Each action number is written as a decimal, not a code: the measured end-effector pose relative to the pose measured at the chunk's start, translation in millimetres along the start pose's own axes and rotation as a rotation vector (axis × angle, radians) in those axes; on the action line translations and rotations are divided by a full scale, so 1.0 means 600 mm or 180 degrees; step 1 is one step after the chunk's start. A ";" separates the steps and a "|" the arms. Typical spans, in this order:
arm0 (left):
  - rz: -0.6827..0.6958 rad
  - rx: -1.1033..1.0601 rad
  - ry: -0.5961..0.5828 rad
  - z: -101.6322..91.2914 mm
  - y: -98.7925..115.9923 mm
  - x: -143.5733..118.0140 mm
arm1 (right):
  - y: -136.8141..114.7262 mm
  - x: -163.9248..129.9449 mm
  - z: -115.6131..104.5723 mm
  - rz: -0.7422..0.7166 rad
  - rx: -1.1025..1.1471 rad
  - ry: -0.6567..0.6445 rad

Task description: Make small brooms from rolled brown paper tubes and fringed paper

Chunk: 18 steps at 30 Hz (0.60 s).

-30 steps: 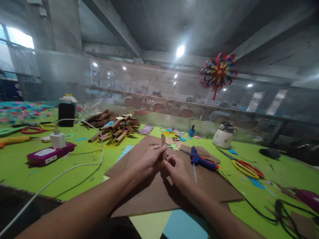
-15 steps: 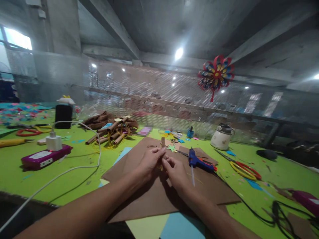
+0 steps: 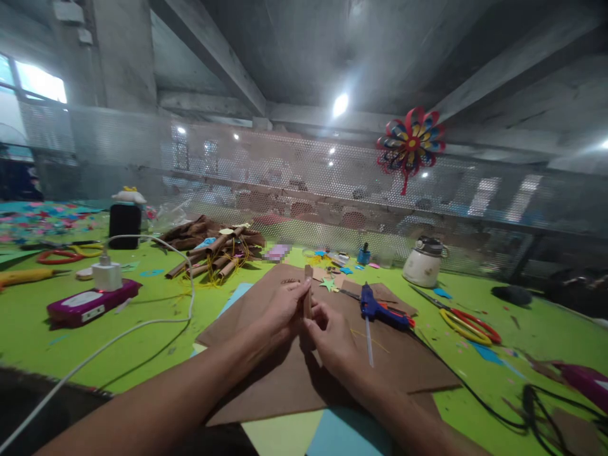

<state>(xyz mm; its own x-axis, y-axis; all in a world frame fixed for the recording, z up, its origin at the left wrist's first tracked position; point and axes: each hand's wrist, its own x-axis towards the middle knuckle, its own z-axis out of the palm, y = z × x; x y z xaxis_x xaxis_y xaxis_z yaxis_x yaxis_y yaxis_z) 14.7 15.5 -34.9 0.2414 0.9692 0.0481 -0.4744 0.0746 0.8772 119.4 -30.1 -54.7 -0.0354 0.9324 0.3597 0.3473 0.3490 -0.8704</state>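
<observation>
My left hand (image 3: 281, 310) and my right hand (image 3: 332, 334) meet over a stack of brown paper sheets (image 3: 304, 373) on the green table (image 3: 142, 304). Between their fingertips stands a small brown rolled paper tube (image 3: 308, 292), held upright by both hands. A thin yellow strand shows near its lower end, too small to make out. A blue hot glue gun (image 3: 375, 308) lies on the brown paper just right of my right hand.
A pile of brown paper rolls (image 3: 216, 248) lies at the back left. A magenta power strip (image 3: 90, 303) with a white charger and cable sits left. Red-and-yellow scissors (image 3: 468, 322), a white pot (image 3: 424, 261) and black cables (image 3: 536, 405) are at right. A mesh fence backs the table.
The paper tube has turned and lifted slightly between my fingers, and my hands have closed in around it. The view has shifted a little.
</observation>
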 end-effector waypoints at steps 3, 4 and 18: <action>0.0056 0.0116 0.0045 0.000 0.000 -0.001 | -0.002 -0.003 0.001 -0.0028 -0.0052 0.0033; 0.0069 0.0150 0.0076 0.001 0.000 -0.002 | -0.004 -0.004 0.001 -0.0052 -0.0067 0.0047; 0.0080 -0.0038 0.0016 -0.005 -0.007 0.011 | -0.012 -0.003 0.000 -0.0384 -0.0165 0.0197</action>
<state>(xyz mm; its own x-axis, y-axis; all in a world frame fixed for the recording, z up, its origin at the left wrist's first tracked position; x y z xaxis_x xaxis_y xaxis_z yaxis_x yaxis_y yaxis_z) 15.4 22.4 -39.6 0.2250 0.9720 0.0675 -0.4904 0.0531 0.8699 116.7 -34.1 -49.2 -0.0227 0.8758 0.4822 0.3921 0.4514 -0.8015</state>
